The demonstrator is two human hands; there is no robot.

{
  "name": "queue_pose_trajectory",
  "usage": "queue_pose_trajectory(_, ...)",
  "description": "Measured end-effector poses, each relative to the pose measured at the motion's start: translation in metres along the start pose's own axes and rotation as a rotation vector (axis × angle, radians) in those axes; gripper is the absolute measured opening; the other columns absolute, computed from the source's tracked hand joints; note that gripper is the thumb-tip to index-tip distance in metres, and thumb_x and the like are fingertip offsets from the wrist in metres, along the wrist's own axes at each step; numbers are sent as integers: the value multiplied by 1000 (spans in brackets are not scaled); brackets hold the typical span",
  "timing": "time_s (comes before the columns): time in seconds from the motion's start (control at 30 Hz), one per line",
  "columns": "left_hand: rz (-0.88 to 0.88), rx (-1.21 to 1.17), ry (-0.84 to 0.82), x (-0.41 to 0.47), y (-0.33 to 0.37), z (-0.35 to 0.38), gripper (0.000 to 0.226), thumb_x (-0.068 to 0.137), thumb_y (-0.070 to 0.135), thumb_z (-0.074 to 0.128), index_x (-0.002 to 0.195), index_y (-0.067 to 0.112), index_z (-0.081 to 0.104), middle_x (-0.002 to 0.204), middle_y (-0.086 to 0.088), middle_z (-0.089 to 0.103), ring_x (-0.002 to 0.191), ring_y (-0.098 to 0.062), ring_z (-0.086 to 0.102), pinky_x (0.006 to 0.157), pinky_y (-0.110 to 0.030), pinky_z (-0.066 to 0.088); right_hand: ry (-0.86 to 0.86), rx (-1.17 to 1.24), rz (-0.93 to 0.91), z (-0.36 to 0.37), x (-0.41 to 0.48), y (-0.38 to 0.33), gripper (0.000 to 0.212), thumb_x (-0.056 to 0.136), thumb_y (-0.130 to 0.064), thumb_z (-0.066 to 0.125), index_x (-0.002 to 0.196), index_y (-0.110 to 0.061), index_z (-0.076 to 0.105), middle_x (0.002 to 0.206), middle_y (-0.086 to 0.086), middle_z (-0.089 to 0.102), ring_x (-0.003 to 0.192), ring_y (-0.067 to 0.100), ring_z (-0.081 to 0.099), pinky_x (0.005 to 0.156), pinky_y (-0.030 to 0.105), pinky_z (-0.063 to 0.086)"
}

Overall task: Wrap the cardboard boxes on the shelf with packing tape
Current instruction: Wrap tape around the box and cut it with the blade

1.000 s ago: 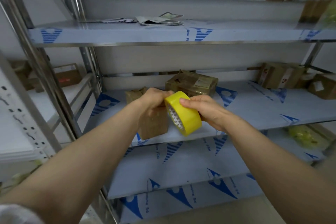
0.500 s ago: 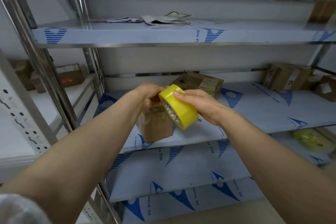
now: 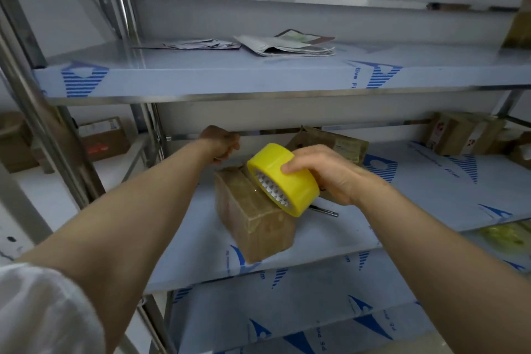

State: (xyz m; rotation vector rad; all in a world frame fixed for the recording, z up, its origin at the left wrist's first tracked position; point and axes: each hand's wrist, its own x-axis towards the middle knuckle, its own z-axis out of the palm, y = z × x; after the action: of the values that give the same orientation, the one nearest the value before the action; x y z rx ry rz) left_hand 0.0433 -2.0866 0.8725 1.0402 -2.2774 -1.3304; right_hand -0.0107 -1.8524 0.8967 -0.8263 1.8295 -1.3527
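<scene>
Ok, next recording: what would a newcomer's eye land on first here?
The bright yellow tape roll, gripped by the right hand over a brown cardboard box at the front of the middle shelf. Next, the left hand, fingers curled, behind the box toward the back of that shelf; whether it holds anything is unclear. Folded papers lie on the shelf above.

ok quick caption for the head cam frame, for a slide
Right hand grips a yellow tape roll over a cardboard box on the shelf; left hand raised behind it, fingers curled.
</scene>
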Motion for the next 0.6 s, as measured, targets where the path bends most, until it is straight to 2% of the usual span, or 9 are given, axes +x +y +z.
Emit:
queue_pose_trajectory(0.07, 42, 91, -5, 11, -4, -4, 27, 97, 30, 52, 81, 12, 65, 69, 0, 52, 63, -17, 45, 57, -27, 38, 37, -51, -2, 4, 8, -3, 34, 76, -26, 75, 100, -4, 66, 101, 16, 69, 91, 27, 66, 89, 42, 51)
queue_pose_trajectory(0.13, 86, 125, 26, 25, -10, -8, 24, 95, 29, 55, 85, 11, 67, 78, -1, 57, 71, -18, 48, 66, -30, 40, 142, -49, 19, 9, 16, -7, 40, 84, -36, 68, 107, -3, 65, 103, 16, 70, 92, 30, 68, 90, 46, 53)
queue_pose_trajectory(0.23, 86, 139, 63, 47, -22, -9, 26, 91, 25, 61, 94, 1, 70, 91, -9, 60, 76, -19, 52, 69, -29, 41, 222, -87, 67, 19, 26, -13, 50, 82, -48, 67, 104, -3, 65, 97, 18, 71, 87, 33, 69, 83, 49, 56)
queue_pose_trajectory(0.3, 71, 150, 49, 58, -29, -7, 34, 90, 28, 63, 101, -3, 70, 88, -11, 61, 76, -20, 53, 67, -29, 42, 211, -71, 100, 22, 29, -15, 41, 81, -42, 71, 100, -7, 63, 93, 14, 70, 81, 27, 69, 75, 41, 58)
queue_pose_trajectory(0.37, 53, 145, 27, 66, -35, -6, 36, 91, 30, 63, 104, -3, 69, 79, -7, 59, 68, -18, 52, 64, -28, 41, 167, 28, 129, 26, 33, -17, 34, 82, -28, 70, 106, -6, 61, 95, 13, 68, 78, 24, 67, 69, 35, 57)
queue_pose_trajectory(0.43, 44, 111, 8, 76, -44, -3, 41, 89, 31, 65, 113, -2, 65, 87, -8, 60, 80, -21, 58, 71, -29, 43, 165, 56, 137, 29, 38, -17, 33, 83, -18, 69, 111, 0, 62, 99, 16, 69, 81, 26, 67, 71, 37, 57)
queue_pose_trajectory(0.5, 21, 93, -1, 83, -51, -1, 51, 86, 35, 68, 119, -3, 58, 100, -15, 63, 96, -28, 61, 78, -32, 48, 202, -13, 120, 33, 42, -18, 30, 84, -18, 69, 107, 2, 65, 99, 17, 69, 85, 28, 67, 80, 43, 56)
queue_pose_trajectory(0.53, 19, 99, -16, 86, -53, 1, 48, 85, 36, 68, 115, -1, 60, 96, -17, 62, 88, -26, 62, 74, -32, 50, 222, -48, 104, 35, 44, -17, 27, 85, -20, 69, 103, 1, 67, 96, 15, 69, 84, 27, 67, 82, 43, 56)
queue_pose_trajectory(0.6, 10, 132, -43, 88, -53, 3, 32, 86, 35, 67, 90, 3, 62, 80, -12, 57, 60, -18, 51, 54, -26, 42, 246, -74, 60, 38, 46, -16, 21, 87, -23, 67, 99, -6, 69, 88, 6, 68, 78, 19, 64, 75, 35, 56)
